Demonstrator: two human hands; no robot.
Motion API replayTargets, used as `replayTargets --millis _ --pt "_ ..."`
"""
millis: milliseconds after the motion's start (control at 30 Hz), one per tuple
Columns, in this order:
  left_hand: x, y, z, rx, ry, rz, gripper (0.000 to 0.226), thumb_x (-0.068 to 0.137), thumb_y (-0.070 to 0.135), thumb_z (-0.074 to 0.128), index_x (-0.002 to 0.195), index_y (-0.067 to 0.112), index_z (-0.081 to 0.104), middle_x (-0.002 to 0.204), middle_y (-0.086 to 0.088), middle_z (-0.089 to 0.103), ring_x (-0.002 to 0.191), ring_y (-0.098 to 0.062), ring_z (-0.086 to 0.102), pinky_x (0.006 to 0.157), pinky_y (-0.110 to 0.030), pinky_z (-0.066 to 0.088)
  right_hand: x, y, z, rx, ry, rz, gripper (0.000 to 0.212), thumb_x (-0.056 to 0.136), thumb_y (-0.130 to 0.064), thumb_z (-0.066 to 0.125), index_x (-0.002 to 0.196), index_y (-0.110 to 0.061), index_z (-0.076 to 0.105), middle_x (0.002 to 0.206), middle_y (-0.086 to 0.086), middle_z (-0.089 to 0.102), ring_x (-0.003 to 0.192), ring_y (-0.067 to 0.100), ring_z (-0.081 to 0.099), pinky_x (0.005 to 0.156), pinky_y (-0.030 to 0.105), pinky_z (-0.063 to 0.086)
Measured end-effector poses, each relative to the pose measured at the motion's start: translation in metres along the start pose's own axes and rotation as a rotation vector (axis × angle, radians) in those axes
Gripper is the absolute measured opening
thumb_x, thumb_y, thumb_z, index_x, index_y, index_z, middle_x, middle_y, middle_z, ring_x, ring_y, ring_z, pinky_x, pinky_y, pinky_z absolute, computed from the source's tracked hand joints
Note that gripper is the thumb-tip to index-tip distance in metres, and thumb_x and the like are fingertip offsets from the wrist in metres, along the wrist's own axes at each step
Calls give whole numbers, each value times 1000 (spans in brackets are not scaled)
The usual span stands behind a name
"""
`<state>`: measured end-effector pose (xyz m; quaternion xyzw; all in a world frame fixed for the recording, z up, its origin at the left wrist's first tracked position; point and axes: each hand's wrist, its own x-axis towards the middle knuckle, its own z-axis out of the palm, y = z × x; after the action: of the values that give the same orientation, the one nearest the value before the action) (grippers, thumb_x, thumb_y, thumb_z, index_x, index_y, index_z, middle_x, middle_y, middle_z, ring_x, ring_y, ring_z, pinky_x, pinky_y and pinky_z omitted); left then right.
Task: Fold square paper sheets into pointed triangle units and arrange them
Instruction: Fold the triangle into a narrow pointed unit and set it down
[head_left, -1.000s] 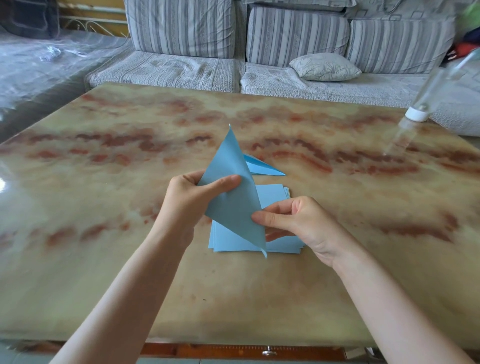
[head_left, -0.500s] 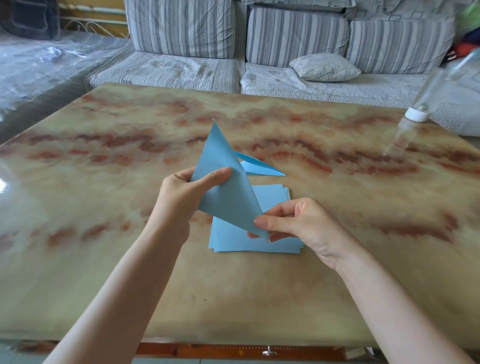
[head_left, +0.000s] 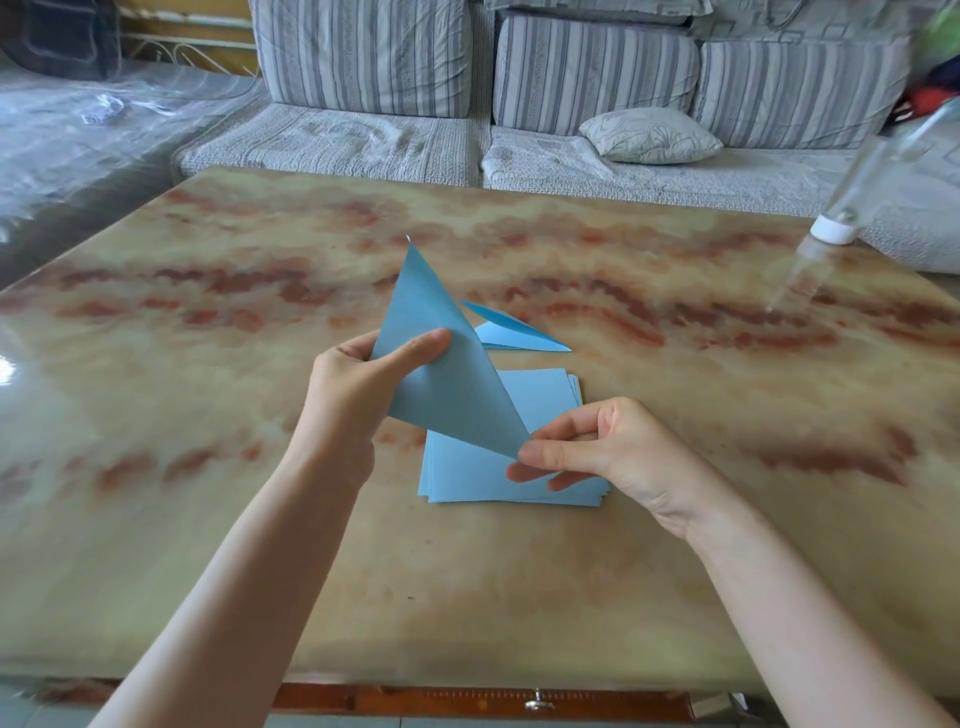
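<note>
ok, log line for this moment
left hand: pinches folded blue paper triangle | right hand: pinches its lower tip | stack of blue square sheets: on marbled table | second folded blue piece: beyond stack

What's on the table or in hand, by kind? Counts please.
Half-folded blue sheet, pinched by left hand and right hand: 1
Finished folded unit on table: 1
Stack of flat blue sheets: 1 (number of sheets unreadable)
Clear bottle: 1
Total: 4

Left hand (head_left: 358, 384): raised, thumb across the folded sheet (head_left: 447, 395), fingers behind.
Right hand (head_left: 597, 447): lower, thumb and forefinger pinching the sheet's bottom tip.
Left forearm (head_left: 244, 566): bare, angled inward.
Right forearm (head_left: 779, 597): bare, angled inward.
</note>
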<state>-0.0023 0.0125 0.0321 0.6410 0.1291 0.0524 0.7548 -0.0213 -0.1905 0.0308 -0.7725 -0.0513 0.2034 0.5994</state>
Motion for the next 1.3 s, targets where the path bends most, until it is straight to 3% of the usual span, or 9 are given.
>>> replayTargets --millis 400,667,833,967,1067,1200,1300 --pt "-2 0 0 16 4 20 7 74 22 79 78 19 74 75 2 73 69 -14 65 68 -26 49 0 2 0 -64 -20 56 20 79 -21 75 79 -2 69 80 10 75 76 13 70 74 28 53" --pt "-1 0 -1 -1 4 -5 8 74 22 78 78 19 73 72 5 73 65 -10 65 65 -23 50 0 3 -2 -118 -1 28 24 80 -20 74 84 2 69 78 9 75 68 8 67 64 20 51" --pt "9 8 -15 -89 55 3 7 77 22 76 82 19 71 70 10 71 62 -4 63 56 -14 48 -4 8 -6 -218 53 -3 24 81 -22 74 81 2 68 72 4 75 61 5 58 54 19 43" --pt "7 4 -12 -6 -44 -47 27 67 28 80 89 15 73 85 0 73 74 -14 66 74 -27 51 -1 1 -14 -138 111 -66 27 76 -27 74 81 0 70 76 7 75 65 10 67 54 24 42" --pt "2 2 -6 60 -139 -86 31 63 32 79 88 14 74 83 -2 73 72 -15 64 70 -28 49 2 0 -12 -40 103 -82 43 73 -40 67 89 0 69 85 6 76 72 19 71 59 28 44" --pt "-1 0 1 155 -224 -101 21 69 29 79 84 13 75 81 -4 74 68 -14 66 65 -25 48 9 -3 -2 58 115 -106 49 76 -45 62 96 -1 71 86 4 75 63 15 64 54 22 43" --pt "-4 -1 5 225 -309 -111 23 71 26 79 88 10 75 85 -5 76 71 -15 69 63 -20 51 14 -5 2 113 132 -123 36 73 -38 68 90 -6 73 76 3 71 57 14 58 49 20 39"
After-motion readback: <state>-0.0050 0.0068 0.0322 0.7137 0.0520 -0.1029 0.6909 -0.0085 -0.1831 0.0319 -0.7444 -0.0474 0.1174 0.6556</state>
